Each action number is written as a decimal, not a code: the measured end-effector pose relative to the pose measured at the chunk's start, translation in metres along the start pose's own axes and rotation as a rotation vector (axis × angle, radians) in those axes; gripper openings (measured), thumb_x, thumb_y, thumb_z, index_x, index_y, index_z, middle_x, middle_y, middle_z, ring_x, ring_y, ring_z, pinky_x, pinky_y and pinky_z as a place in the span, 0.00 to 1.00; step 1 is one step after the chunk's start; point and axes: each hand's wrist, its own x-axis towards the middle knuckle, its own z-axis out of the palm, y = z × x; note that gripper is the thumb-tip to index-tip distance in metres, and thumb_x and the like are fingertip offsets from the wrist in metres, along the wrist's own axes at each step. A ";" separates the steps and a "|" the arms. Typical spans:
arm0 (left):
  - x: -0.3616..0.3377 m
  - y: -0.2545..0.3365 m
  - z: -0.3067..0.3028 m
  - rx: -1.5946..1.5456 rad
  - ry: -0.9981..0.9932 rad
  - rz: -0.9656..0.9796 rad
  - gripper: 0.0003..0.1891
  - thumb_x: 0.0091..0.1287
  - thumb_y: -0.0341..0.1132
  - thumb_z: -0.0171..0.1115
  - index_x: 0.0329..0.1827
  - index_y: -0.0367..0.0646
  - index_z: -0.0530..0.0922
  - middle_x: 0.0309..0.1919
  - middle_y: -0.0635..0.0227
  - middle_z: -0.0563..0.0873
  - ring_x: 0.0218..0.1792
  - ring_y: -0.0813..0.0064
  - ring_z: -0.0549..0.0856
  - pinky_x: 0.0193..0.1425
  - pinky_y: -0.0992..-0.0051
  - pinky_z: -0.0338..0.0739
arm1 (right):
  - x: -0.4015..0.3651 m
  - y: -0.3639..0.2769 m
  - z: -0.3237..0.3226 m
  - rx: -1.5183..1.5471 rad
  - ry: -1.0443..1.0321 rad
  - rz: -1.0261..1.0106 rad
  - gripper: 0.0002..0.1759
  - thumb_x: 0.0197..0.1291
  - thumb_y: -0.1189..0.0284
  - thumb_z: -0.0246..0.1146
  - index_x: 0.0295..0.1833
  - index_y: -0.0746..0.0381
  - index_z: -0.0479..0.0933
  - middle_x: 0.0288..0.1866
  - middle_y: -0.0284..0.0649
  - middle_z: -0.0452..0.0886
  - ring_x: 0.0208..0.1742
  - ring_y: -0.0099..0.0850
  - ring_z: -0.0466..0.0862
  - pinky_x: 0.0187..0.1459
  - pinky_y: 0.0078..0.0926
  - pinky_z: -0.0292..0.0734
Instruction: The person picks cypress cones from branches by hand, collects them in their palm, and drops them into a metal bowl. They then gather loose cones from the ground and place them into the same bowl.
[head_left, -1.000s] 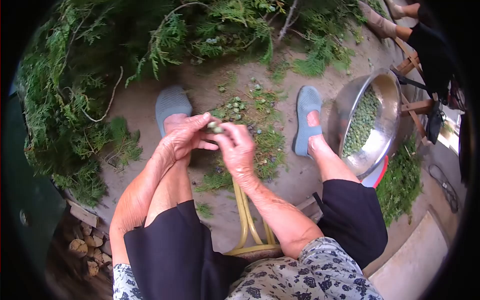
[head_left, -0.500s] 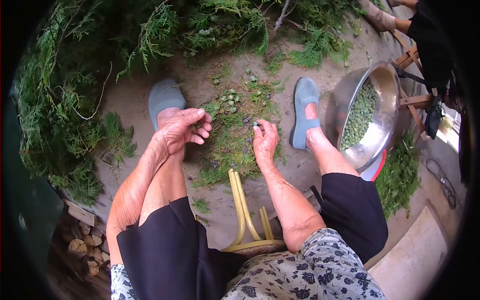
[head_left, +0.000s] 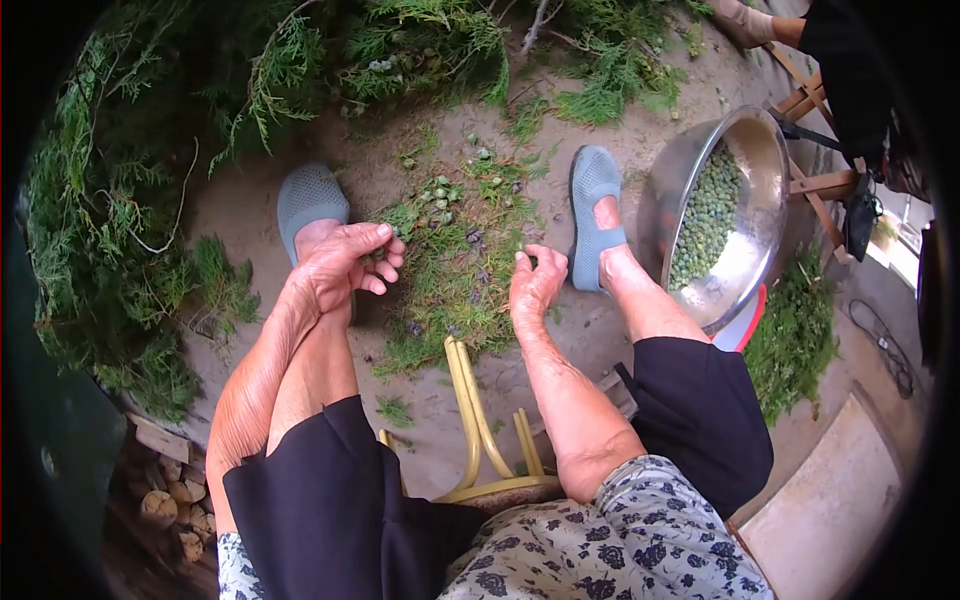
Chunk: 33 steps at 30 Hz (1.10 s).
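My left hand (head_left: 345, 262) is held over the left shoe, its fingers curled toward the thumb. A bit of green shows between those fingers, too small to name. To the right, my right hand (head_left: 537, 282) is closed, thumb against the bent fingers, beside the right shoe; whatever is inside it is hidden. Between the hands lies a litter of green conifer clippings (head_left: 455, 265) on the ground, with a small cluster of round blue-green cones (head_left: 440, 192) on it. A large metal basin (head_left: 765, 225) stands tilted at the right, with many green cones (head_left: 708, 220) inside.
Cut conifer branches (head_left: 110, 200) are heaped along the left and far side. Another person's foot (head_left: 742, 22) and a wooden stool frame (head_left: 820, 188) are at the upper right. A yellow chair frame (head_left: 465, 400) is beneath me. Split firewood (head_left: 160, 508) is at lower left.
My right hand has drawn its fingers inward; the small cone at its fingertips no longer shows. My left hand keeps nearly the same pose. The whole view has shifted slightly.
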 end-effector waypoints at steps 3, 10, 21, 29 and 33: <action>-0.003 0.000 0.003 0.021 0.011 0.031 0.09 0.71 0.37 0.56 0.43 0.40 0.77 0.32 0.67 0.83 0.29 0.76 0.86 0.31 0.78 0.85 | -0.005 -0.002 0.000 0.168 0.017 -0.068 0.13 0.51 0.79 0.66 0.44 0.64 0.76 0.40 0.44 0.76 0.44 0.43 0.76 0.48 0.35 0.70; -0.008 -0.002 0.017 0.195 0.090 0.076 0.07 0.66 0.33 0.62 0.43 0.41 0.79 0.30 0.74 0.83 0.27 0.86 0.81 0.29 0.88 0.78 | -0.025 -0.081 -0.013 0.724 -0.510 0.028 0.06 0.62 0.76 0.60 0.43 0.66 0.74 0.30 0.37 0.78 0.30 0.24 0.77 0.32 0.25 0.74; -0.005 -0.008 0.016 0.276 0.174 0.174 0.08 0.62 0.35 0.67 0.35 0.40 0.83 0.23 0.75 0.82 0.24 0.86 0.77 0.25 0.86 0.71 | -0.029 -0.117 -0.017 0.660 -0.694 -0.033 0.05 0.57 0.76 0.62 0.38 0.65 0.76 0.25 0.32 0.77 0.24 0.17 0.75 0.26 0.20 0.72; -0.011 -0.005 0.019 0.509 0.122 0.146 0.07 0.62 0.35 0.67 0.32 0.39 0.81 0.22 0.75 0.79 0.22 0.85 0.75 0.24 0.85 0.69 | -0.048 -0.119 -0.014 0.546 -0.557 0.011 0.04 0.47 0.78 0.61 0.28 0.63 0.72 0.20 0.43 0.75 0.21 0.37 0.77 0.27 0.36 0.72; -0.013 -0.001 0.020 0.517 0.172 0.134 0.09 0.61 0.36 0.67 0.28 0.41 0.80 0.20 0.73 0.79 0.19 0.84 0.75 0.21 0.84 0.70 | -0.046 -0.086 -0.007 0.332 -0.470 -0.259 0.06 0.47 0.76 0.66 0.32 0.63 0.76 0.20 0.41 0.75 0.23 0.35 0.77 0.29 0.31 0.73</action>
